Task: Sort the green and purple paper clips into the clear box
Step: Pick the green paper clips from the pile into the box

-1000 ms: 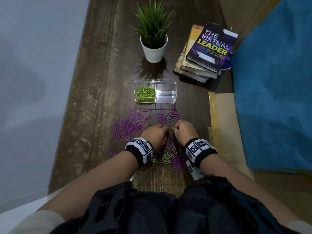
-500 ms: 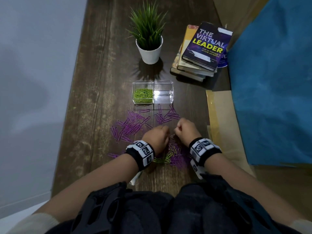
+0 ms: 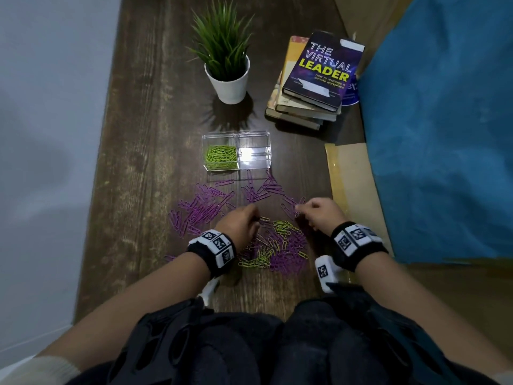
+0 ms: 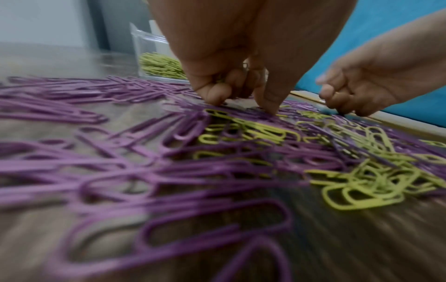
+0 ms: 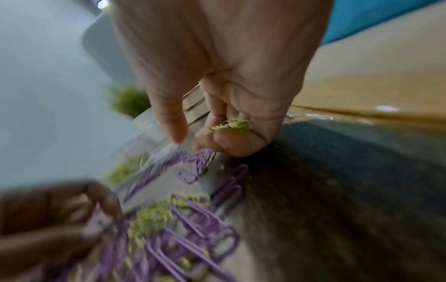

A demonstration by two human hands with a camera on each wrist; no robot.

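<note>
Head: mixed green/purple paper clips point(image 3: 273, 245) piled on surface before clear box point(image 3: 237, 151); left wrist: left hand point(image 4: 231, 63) fingertips curled, picking, hold unclear; right wrist: right hand point(image 5: 217, 91) curled around green clips point(image 5: 233, 125); light, slippery, tangle-prone, pinch the loops.

We see a dim, cool-toned scene in the head view; light falls from above and in front, so the potted plant point(image 3: 226, 65) casts a spiky shadow toward us on the dark wooden table point(image 3: 144, 162); the clear box point(image 3: 254, 150) shows white glare on its right half; straight edges bow outward near the frame borders. Both wrist views are smeared by motion blur; in the left wrist view the nearest purple paper clips point(image 4: 169, 219) are soft; in the right wrist view the right hand point(image 5: 217, 76) looks washed out and the corners stretch.
</note>
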